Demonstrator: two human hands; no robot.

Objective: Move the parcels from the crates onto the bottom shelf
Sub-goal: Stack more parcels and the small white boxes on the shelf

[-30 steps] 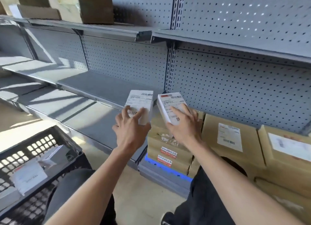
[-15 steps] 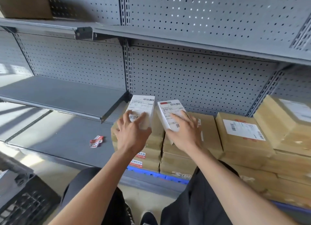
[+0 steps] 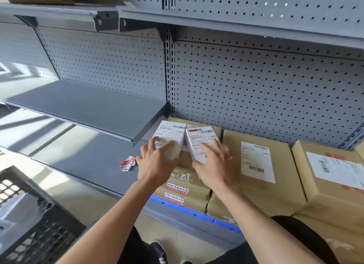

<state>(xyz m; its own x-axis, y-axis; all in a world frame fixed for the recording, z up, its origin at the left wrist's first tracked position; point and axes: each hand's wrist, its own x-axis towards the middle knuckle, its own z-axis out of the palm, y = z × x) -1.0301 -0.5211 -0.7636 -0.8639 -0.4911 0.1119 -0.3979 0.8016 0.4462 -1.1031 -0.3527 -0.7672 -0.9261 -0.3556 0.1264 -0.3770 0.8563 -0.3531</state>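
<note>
My left hand (image 3: pixel 155 165) grips a small white labelled parcel (image 3: pixel 171 133). My right hand (image 3: pixel 214 165) grips a second white parcel (image 3: pixel 201 139) right beside it. Both parcels rest on or just above the top of a stack of brown cardboard boxes (image 3: pixel 187 181) that stands on the grey bottom shelf (image 3: pixel 88 161). The two white parcels touch along their inner edges. A black plastic crate (image 3: pixel 29 220) sits at the lower left with pale parcels blurred inside it.
More brown boxes with shipping labels (image 3: pixel 262 165) (image 3: pixel 332 177) fill the bottom shelf to the right. A crumpled red and white sticker (image 3: pixel 128 163) lies on the shelf. A shorter grey shelf (image 3: pixel 88 108) juts out above on the left. Perforated back panel behind.
Both hands have carried the white parcels down and forward onto the top of the brown box stack. The view has swung right and closer; the crate has slid to the lower left.
</note>
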